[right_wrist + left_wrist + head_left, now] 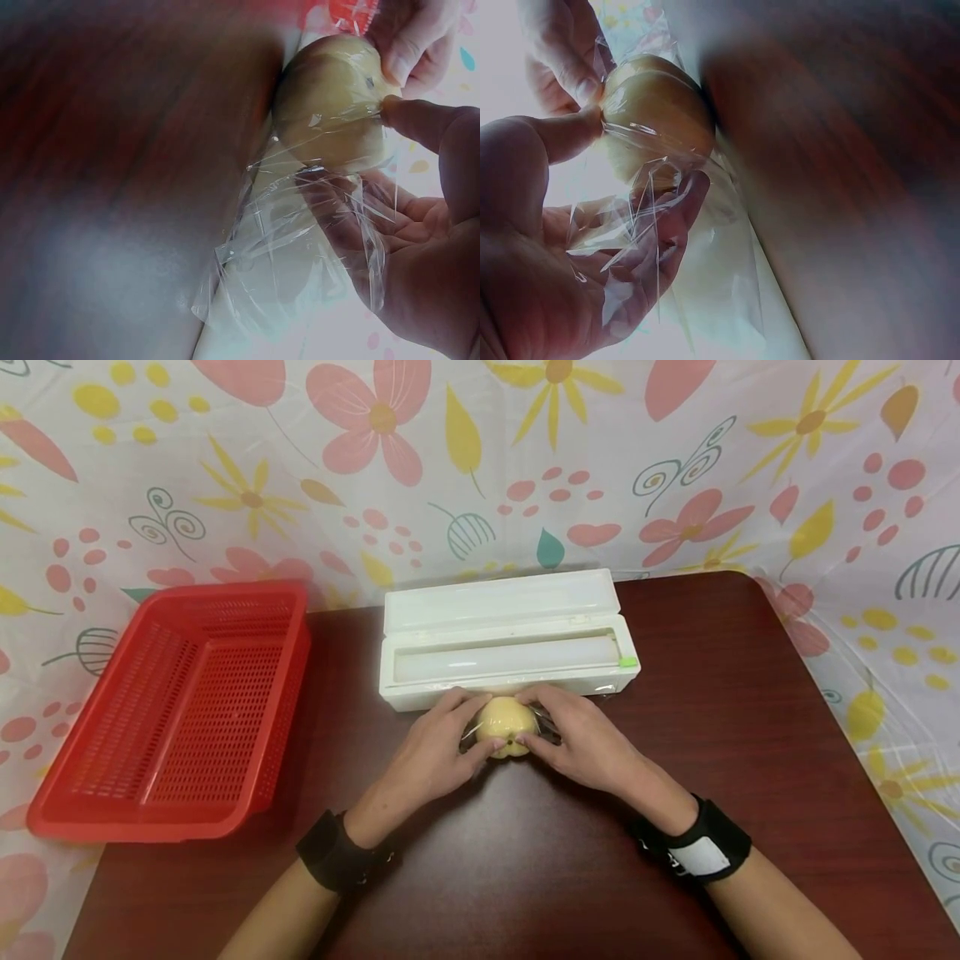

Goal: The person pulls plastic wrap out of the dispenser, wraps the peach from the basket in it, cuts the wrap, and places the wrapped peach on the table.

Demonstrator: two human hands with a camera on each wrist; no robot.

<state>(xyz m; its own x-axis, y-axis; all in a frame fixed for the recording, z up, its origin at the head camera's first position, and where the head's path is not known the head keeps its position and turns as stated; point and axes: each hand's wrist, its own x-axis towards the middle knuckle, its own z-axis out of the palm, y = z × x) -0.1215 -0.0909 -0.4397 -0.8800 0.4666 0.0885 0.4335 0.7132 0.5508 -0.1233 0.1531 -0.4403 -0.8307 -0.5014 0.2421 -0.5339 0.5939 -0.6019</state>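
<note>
Both hands hold a pale yellow round fruit [508,718], like an apple or pear, just in front of a white cling film box [405,695]. Clear cling film [274,259] covers the fruit and hangs in loose creases at its sides. My left hand [438,745] grips it from the left, thumb on the near end by a small dark spot. From the right, my right hand [585,739] grips it the same way, the thumbs close together. In the left wrist view, film lies across the left fingers [676,225].
The box's lid [498,600] stands up at the back, with a film roll [510,657] inside and a green slider [627,662] at its right end. A red plastic basket [279,710] is at the left of the dark wooden table [517,877]. Flowered cloth [465,460] hangs behind.
</note>
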